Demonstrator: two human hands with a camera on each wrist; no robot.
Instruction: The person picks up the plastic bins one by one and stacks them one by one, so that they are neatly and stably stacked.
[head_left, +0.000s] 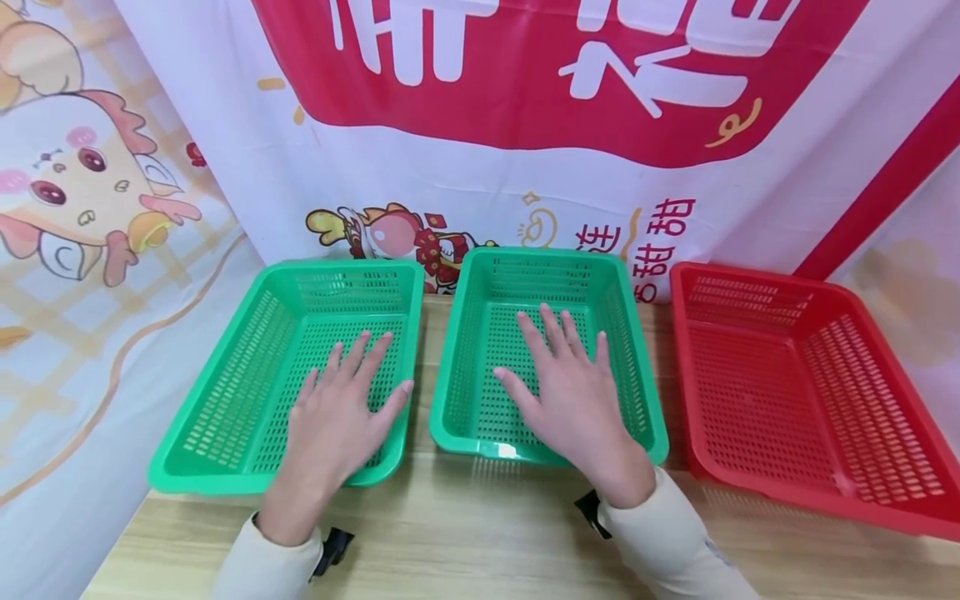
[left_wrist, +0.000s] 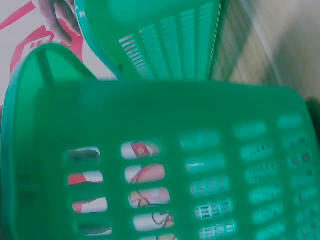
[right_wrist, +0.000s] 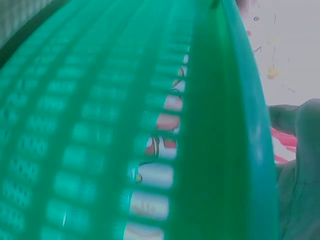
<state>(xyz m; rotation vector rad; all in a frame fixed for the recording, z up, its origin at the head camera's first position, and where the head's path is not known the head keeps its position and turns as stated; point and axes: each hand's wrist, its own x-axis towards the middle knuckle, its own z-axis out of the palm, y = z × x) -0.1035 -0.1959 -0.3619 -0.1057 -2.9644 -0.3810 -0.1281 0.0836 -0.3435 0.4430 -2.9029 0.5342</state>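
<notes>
My left hand (head_left: pixel 333 417) is spread over the front right part of the left green basket (head_left: pixel 213 482), palm down, holding nothing. Over the middle green basket (head_left: pixel 442 400) is my right hand (head_left: pixel 573 396), also with fingers spread and nothing in its grasp. Both baskets have slotted sides and perforated floors. In the left wrist view a green basket wall (left_wrist: pixel 165 110) fills most of the picture, with fingers (left_wrist: pixel 62 22) at the top left. The right wrist view shows a green basket wall (right_wrist: pixel 215 150) close up and part of a hand (right_wrist: pixel 306 175) at the right edge.
A red basket (head_left: pixel 750 392) stands to the right of the two green ones. All three rest on a light wood-grain table (head_left: pixel 450 533). Behind them hangs a white and red printed cloth (head_left: pixel 480 175), and a cartoon-patterned cloth (head_left: pixel 97 333) covers the left side.
</notes>
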